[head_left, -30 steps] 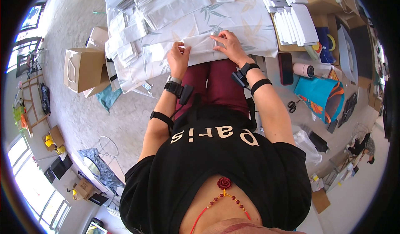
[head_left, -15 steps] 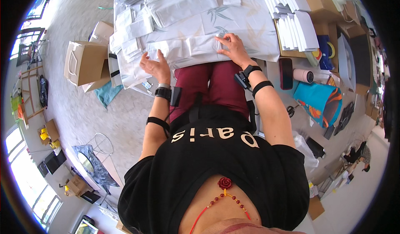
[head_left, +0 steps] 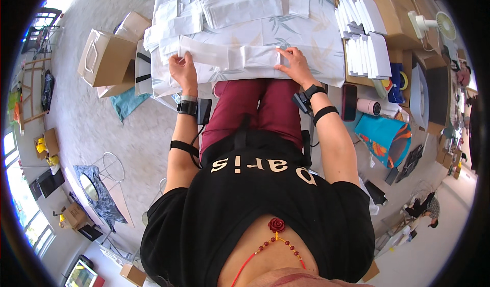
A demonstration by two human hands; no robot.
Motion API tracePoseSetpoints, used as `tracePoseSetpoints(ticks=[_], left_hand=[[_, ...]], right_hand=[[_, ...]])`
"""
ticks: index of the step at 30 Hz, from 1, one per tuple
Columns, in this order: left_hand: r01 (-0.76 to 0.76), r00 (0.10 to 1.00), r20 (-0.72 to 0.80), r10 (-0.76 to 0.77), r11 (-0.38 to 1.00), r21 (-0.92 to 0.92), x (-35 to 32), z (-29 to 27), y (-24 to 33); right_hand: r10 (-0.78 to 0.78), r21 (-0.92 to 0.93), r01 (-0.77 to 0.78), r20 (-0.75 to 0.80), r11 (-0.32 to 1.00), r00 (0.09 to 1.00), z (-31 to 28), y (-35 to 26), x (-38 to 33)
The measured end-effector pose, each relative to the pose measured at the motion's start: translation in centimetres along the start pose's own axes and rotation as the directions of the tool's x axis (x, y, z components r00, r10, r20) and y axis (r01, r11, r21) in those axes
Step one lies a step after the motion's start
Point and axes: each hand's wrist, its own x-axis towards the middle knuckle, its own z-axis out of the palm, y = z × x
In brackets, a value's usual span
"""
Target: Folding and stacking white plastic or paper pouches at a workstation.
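A long, thin, translucent white strip (head_left: 209, 53), like a flat sleeve, lies across the near part of the cloth-covered table, with a crease near its middle. My left hand (head_left: 184, 73) pinches its left end, thumb and fingertips close together. At the other end, the thumb and forefinger of my right hand (head_left: 297, 66) are on the strip's short edge, a little apart from each other. Whether the strip is one layer or several I cannot tell. Just beyond it lie overlapping piles of similar white pieces (head_left: 240, 11), with a smaller pile (head_left: 176, 24) at the left.
Folded white stacks (head_left: 370, 57) stand in a cardboard box at the right. Nearby are a phone (head_left: 349, 102), a pink bottle (head_left: 368, 106), a blue patterned bag (head_left: 385, 139) and a small fan (head_left: 445, 25). Cardboard boxes (head_left: 108, 57) stand left of the table. Another person (head_left: 427, 208) is far right.
My left hand, spread apart from the strip before, has closed on its left end, which now lies farther up the table. My right hand stays at the right end. The whole view has shifted slightly.
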Motion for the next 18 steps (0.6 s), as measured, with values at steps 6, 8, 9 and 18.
tracePoseSetpoints(ticks=[6, 8, 9, 18], left_hand=[[-0.241, 0.964, 0.107, 0.245, 0.969, -0.043, -1.9, 1.7, 8.9], [-0.399, 0.904, 0.194, 0.382, 0.915, 0.055, -3.4, 3.0, 11.0], [-0.451, 0.876, 0.202, 0.438, 0.893, 0.016, -4.1, 3.9, 11.8], [-0.527, 0.835, 0.263, 0.483, 0.839, 0.135, -8.8, 6.1, 9.8]], right_hand=[[0.073, 0.252, -0.024, -0.188, 0.967, 0.979, -2.9, -9.3, 3.5], [0.191, 0.566, -0.147, -0.018, 0.811, 0.981, -6.2, -14.8, 4.9], [0.218, 0.68, -0.206, 0.069, 0.703, 0.973, -7.7, -17.0, 5.6], [0.326, 0.774, -0.106, -0.135, 0.624, 0.936, -8.8, -18.0, 7.3]])
